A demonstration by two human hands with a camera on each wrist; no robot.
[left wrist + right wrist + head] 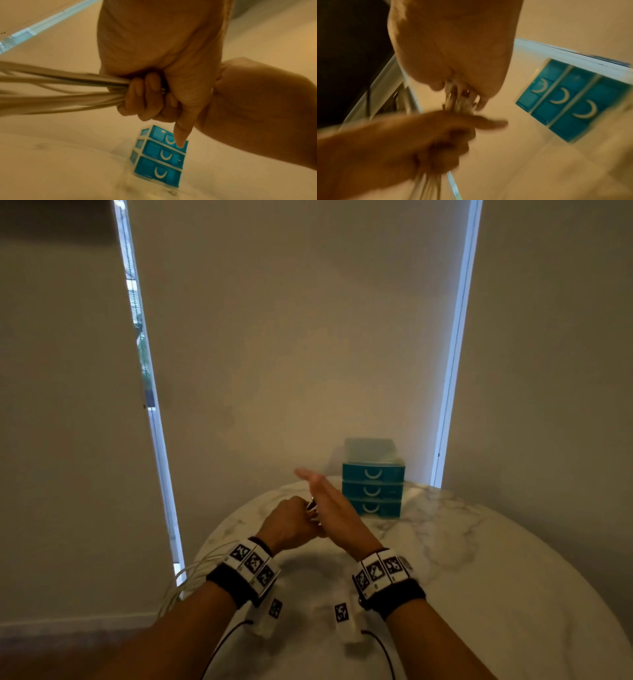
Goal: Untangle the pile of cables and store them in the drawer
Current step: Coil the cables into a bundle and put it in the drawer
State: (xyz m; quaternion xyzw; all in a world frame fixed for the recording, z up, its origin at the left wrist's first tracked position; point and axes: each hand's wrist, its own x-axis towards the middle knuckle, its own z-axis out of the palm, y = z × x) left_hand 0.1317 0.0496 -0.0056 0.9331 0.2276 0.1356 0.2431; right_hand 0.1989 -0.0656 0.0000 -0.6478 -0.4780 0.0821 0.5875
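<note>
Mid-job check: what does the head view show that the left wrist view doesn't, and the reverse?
Only the head view shows both tagged wrist bands, the right hand held flat with fingers straight, and cable loops hanging past the round marble table edge.

Only the left wrist view shows the left hand fingers curled tightly round the bundled cables.

Both show the blue three-drawer unit, all drawers shut, on the table.

Round white marble-pattern table [479,559]. One teal three-drawer unit [373,489] stands upright at its far edge, all drawers closed
</note>
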